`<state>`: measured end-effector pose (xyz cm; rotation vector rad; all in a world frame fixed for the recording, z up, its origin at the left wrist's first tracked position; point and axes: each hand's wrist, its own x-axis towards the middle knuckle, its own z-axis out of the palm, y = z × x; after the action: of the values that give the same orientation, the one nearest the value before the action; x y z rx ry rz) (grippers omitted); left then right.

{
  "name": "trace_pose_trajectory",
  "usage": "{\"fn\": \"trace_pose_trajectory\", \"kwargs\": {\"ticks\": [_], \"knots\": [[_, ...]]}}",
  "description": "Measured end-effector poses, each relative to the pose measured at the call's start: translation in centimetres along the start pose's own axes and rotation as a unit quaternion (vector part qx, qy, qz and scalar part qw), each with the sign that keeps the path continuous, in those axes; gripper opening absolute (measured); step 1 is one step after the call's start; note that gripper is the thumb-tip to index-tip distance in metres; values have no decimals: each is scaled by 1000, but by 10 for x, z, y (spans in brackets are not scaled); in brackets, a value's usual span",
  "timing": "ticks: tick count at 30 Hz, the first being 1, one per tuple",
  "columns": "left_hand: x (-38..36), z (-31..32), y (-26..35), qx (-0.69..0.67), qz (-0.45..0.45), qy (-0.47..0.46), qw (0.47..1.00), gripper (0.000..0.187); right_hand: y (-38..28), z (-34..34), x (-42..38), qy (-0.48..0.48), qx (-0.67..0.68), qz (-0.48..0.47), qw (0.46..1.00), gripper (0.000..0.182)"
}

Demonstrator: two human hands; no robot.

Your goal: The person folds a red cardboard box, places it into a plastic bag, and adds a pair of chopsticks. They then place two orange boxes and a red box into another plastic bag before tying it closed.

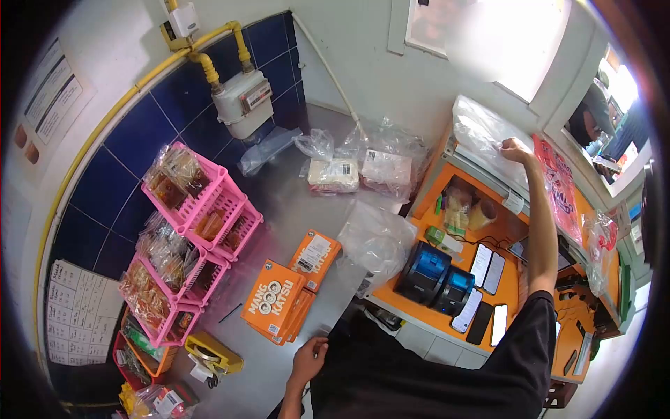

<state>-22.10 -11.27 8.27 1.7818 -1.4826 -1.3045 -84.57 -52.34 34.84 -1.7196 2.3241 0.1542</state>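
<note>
My right hand (515, 150) reaches up to the top of the orange shelf unit. Its fingers are closed on a clear plastic bag (481, 129) from the pile lying there. Down by the front edge of the steel counter (279, 227), my left hand (309, 359) is loosely curled, with nothing visible in it. Nearest to that hand are stacked orange boxes (276, 300) printed "MANG KATSU". Another orange box (315, 260), with a white label, lies just behind them. A crumpled clear bag (377, 237) rests between the boxes and the orange desk.
Pink baskets (209, 241) with packaged food stand on the left. A yellow tape dispenser (216, 355) sits in front of them. Bagged parcels (333, 174) lie at the back. Two blue-black printers (422, 269) and several phones (499, 325) occupy the orange desk.
</note>
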Motion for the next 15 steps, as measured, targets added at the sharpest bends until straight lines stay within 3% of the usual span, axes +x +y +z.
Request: {"fn": "trace_pose_trajectory", "kwargs": {"ticks": [2,3,5,6,10,12,15], "knots": [[-6,-1,9,16,-26,-10,999,24,4,10,-9,134,14,-35,990,47],[-6,3,7,18,-28,-10,999,24,17,22,-1,132,17,-35,991,47],[-10,18,-8,34,-55,-50,997,26,26,40,8,269,-20,-165,949,52],[-8,25,-13,79,-71,-65,992,29,19,38,-3,251,1,-84,964,53],[15,32,24,83,-89,-52,991,29,15,38,-12,247,89,-131,956,49],[37,39,32,86,-80,-26,993,30,9,48,-14,343,186,-187,902,43],[70,36,81,83,-4,41,996,24,10,64,-12,400,173,-177,882,40]]}}
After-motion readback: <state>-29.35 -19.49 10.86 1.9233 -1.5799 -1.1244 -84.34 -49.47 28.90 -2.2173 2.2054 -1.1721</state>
